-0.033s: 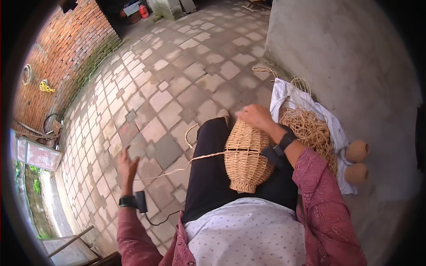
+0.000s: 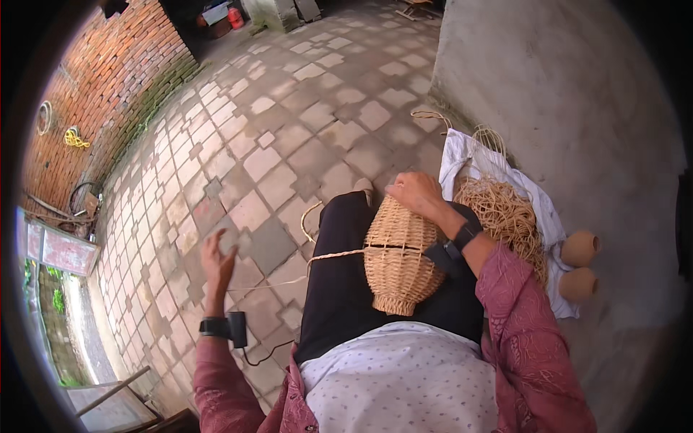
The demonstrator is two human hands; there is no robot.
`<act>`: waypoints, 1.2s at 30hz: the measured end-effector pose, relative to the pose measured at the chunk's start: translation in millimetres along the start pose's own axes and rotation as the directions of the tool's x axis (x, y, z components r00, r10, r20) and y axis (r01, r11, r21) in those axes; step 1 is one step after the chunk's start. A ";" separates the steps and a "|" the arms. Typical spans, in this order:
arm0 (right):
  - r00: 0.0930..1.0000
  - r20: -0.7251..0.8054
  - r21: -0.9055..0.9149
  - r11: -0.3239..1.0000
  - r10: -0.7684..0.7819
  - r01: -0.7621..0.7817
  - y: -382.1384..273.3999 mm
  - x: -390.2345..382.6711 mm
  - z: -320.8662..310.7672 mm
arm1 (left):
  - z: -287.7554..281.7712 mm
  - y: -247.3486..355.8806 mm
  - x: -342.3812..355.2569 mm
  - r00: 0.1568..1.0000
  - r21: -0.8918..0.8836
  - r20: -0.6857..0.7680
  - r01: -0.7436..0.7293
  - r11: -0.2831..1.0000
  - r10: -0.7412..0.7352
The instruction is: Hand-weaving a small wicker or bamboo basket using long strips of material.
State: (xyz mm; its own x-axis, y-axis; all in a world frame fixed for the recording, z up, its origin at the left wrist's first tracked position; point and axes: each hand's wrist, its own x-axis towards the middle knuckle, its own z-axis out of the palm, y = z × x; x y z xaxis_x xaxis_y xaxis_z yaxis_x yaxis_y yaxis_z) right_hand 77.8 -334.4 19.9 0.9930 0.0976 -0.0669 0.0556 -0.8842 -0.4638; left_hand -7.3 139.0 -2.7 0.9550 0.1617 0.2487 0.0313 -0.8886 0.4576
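Observation:
A woven straw-coloured vase (image 2: 398, 278) lies across my lap, its narrow neck toward me. A dark gap or band crosses its middle. My right hand (image 2: 420, 193) is closed over its far end. From the left side of the weave a twisted straw cord (image 2: 338, 255) runs over my thigh and thins out toward my left wrist. My left hand (image 2: 219, 260) is held up to the left of my knees, fingers apart and curved, with nothing visible in it. Whether the thin cord touches that hand I cannot tell.
Right of my leg, a white sack (image 2: 552, 213) holds a heap of straw cord (image 2: 502, 216). Two round tan pots (image 2: 580, 249) stand beside it, near a grey wall (image 2: 563, 94). Paving stones (image 2: 289, 137) cover the ground. A brick wall (image 2: 115, 79) rises at the far left.
My left hand has moved a little to the right and away from me, fingers still apart. My right hand stays on the vase, which has barely shifted.

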 end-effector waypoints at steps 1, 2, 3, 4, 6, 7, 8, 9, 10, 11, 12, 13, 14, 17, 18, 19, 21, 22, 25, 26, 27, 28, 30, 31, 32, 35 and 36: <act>0.999 -0.032 0.076 0.997 -0.010 0.012 -6.7 -7.7 -8.0 | 11.7 37.1 3.8 0.997 -0.147 -0.006 -0.082 0.986 0.082; 1.000 -0.026 0.069 0.997 -0.015 0.017 -9.9 -18.7 -15.0 | 22.6 74.4 7.3 0.981 -0.218 0.005 -0.187 0.958 0.193; 0.983 -0.164 0.119 0.987 -0.083 0.103 -11.6 -31.7 -22.2 | 28.2 118.1 7.7 0.972 -0.370 0.057 -0.192 0.909 0.228; 0.942 -0.311 0.160 0.970 -0.128 0.184 -8.0 -46.9 -31.1 | 28.6 162.2 8.8 0.944 -0.436 0.177 -0.180 0.882 0.280; 0.896 -0.397 0.173 0.942 -0.201 0.288 -18.7 -75.9 -40.8 | 44.5 197.1 5.5 0.881 -0.651 0.278 -0.120 0.750 0.382; 0.834 -0.488 0.173 0.907 -0.259 0.383 -21.6 -88.9 -45.7 | 61.0 207.4 3.7 0.864 -0.744 0.298 -0.057 0.666 0.407; 0.834 -0.486 0.170 0.908 -0.260 0.382 -19.6 -100.5 -50.8 | 70.2 223.3 3.7 0.833 -0.771 0.309 -0.062 0.634 0.458; 0.807 -0.528 0.195 0.886 -0.266 0.420 -17.1 -112.4 -56.9 | 74.7 234.4 6.3 0.775 -0.697 0.272 -0.251 0.672 0.571; 0.777 -0.568 0.220 0.860 -0.271 0.461 -12.3 -122.5 -60.8 | 83.8 241.0 0.4 0.774 -0.699 0.270 -0.251 0.670 0.572; 0.804 -0.550 0.276 0.860 -0.226 0.430 -1.6 -131.3 -64.2 | 97.4 246.1 -5.0 0.753 -0.759 0.327 -0.151 0.633 0.571; 0.802 -0.556 0.272 0.863 -0.220 0.425 9.4 -136.8 -65.0 | 102.2 252.8 -7.2 0.721 -0.806 0.383 -0.045 0.591 0.578; 0.784 -0.601 0.288 0.873 -0.155 0.394 19.8 -140.3 -63.1 | 102.1 252.5 -5.9 0.597 -0.789 0.544 0.123 0.602 0.590; 0.760 -0.644 0.306 0.881 -0.087 0.360 29.4 -143.8 -61.9 | 99.2 256.1 -7.4 0.588 -0.790 0.544 0.118 0.602 0.599; 0.819 -0.535 0.640 0.731 0.205 0.235 30.7 -157.7 -47.1 | 84.6 263.3 -18.8 0.639 -0.779 0.522 0.087 0.621 0.565; 0.841 -0.400 0.842 0.509 0.365 0.179 24.6 -160.0 -42.6 | 77.9 265.8 -20.8 0.634 -0.779 0.522 0.083 0.621 0.570; 0.864 -0.403 0.831 0.517 0.302 0.206 25.4 -157.5 -37.9 | 69.9 268.7 -22.2 0.634 -0.726 0.557 0.059 0.685 0.536; 0.890 -0.350 0.874 0.443 0.293 0.198 26.3 -140.4 -32.0 | 60.5 264.4 -23.3 0.646 -0.661 0.598 0.062 0.748 0.475; 0.915 -0.292 0.912 0.368 0.278 0.179 29.3 -129.1 -28.2 | 57.3 262.4 -24.4 0.647 -0.658 0.597 0.056 0.751 0.474; 0.927 -0.318 0.865 0.461 0.199 0.198 33.7 -99.4 -20.4 | 57.5 250.1 -22.7 0.679 -0.682 0.525 -0.024 0.731 0.513; 0.935 -0.310 0.850 0.491 0.173 0.191 33.6 -92.8 -17.3 | 56.5 247.0 -22.2 0.682 -0.680 0.524 -0.025 0.733 0.510; 0.941 -0.298 0.861 0.470 0.160 0.193 34.2 -88.4 -14.4 | 55.7 244.2 -21.9 0.658 -0.661 0.574 0.023 0.750 0.487; 0.942 -0.296 0.862 0.469 0.157 0.192 35.6 -83.6 -12.3 | 54.8 241.8 -21.5 0.631 -0.640 0.623 0.072 0.765 0.462; 0.961 -0.244 0.889 0.427 0.129 0.168 39.9 -78.7 -4.0 | 53.4 239.8 -22.1 0.633 -0.644 0.631 0.107 0.758 0.448; 0.952 -0.268 0.881 0.437 0.149 0.179 40.8 -74.6 2.3 | 51.8 238.6 -23.8 0.633 -0.650 0.637 0.134 0.748 0.440; 0.955 -0.262 0.882 0.437 0.142 0.177 39.1 -72.7 2.5 | 49.1 237.0 -23.9 0.638 -0.649 0.636 0.140 0.748 0.433; 0.962 -0.235 0.894 0.418 0.136 0.159 42.4 -67.6 4.3 | 39.4 232.4 -29.0 0.730 -0.714 0.548 0.153 0.683 0.409; 0.966 -0.218 0.897 0.420 0.140 0.142 49.1 -64.9 6.3 | 35.2 231.9 -33.1 0.731 -0.716 0.547 0.154 0.681 0.409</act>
State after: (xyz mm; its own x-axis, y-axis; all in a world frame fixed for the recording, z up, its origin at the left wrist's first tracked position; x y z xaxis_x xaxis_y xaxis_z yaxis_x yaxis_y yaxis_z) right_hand 15.4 -381.2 -4.0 0.9896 -0.1293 0.0632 0.0704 0.0523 -0.9961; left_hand -21.3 -87.6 65.2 0.8720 -0.4797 -0.0979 -0.0423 -0.2731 0.9611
